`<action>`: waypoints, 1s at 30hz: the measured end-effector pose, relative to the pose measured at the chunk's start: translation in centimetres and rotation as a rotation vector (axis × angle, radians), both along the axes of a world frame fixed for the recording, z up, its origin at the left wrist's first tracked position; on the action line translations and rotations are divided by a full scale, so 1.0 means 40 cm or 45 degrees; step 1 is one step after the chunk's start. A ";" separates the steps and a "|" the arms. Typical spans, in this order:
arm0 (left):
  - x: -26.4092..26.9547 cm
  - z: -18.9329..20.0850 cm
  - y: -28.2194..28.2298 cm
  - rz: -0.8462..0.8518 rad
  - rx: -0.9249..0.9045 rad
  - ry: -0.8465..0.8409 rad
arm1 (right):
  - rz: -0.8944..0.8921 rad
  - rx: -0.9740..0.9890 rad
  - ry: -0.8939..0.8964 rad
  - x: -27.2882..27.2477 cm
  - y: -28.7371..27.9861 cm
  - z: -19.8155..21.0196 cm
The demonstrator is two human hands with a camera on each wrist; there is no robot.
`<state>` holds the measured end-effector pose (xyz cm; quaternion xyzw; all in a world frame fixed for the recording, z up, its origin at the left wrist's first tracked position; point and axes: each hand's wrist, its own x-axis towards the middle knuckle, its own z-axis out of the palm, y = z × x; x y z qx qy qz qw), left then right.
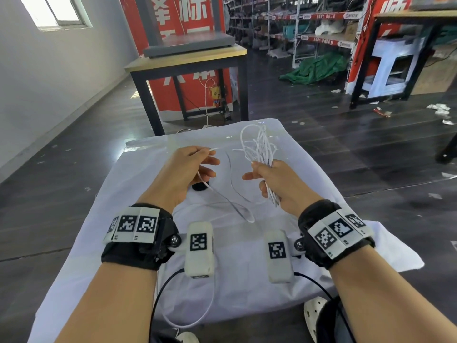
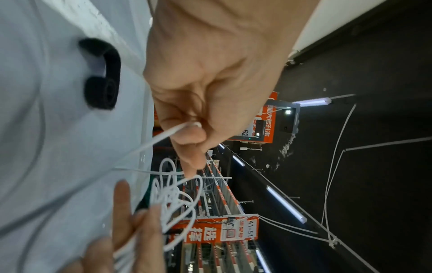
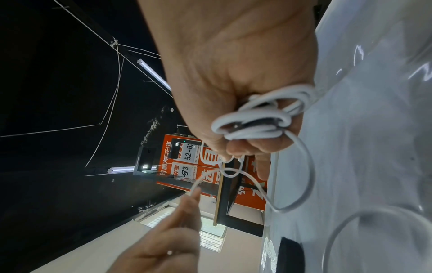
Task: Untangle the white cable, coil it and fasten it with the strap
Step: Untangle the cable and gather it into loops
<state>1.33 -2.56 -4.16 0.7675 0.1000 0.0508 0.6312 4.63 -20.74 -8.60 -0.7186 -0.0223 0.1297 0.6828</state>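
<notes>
Wrist cams nearest. R hand (image 1: 272,184) fists bundled cable (image 1: 258,147) off surface (image 1: 148,280) to keep loops together; L hand (image 1: 184,173) pinches free strand (image 2: 163,135), prob. to feed next loop. Strap (image 2: 103,77) parked on cloth near L hand, within reach for fastening.

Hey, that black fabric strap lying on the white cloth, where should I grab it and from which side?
Judging by its pose, pinch the black fabric strap at its free, unrolled end, coming from above with the left hand, which is nearest once it lets go of the thin white cable. The other end is curled into a tight roll, and the flat tail lies bare on the white cloth.
</notes>
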 end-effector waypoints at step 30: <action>0.031 -0.029 0.061 0.315 0.002 -0.148 | 0.405 0.000 -0.003 -0.014 0.006 -0.004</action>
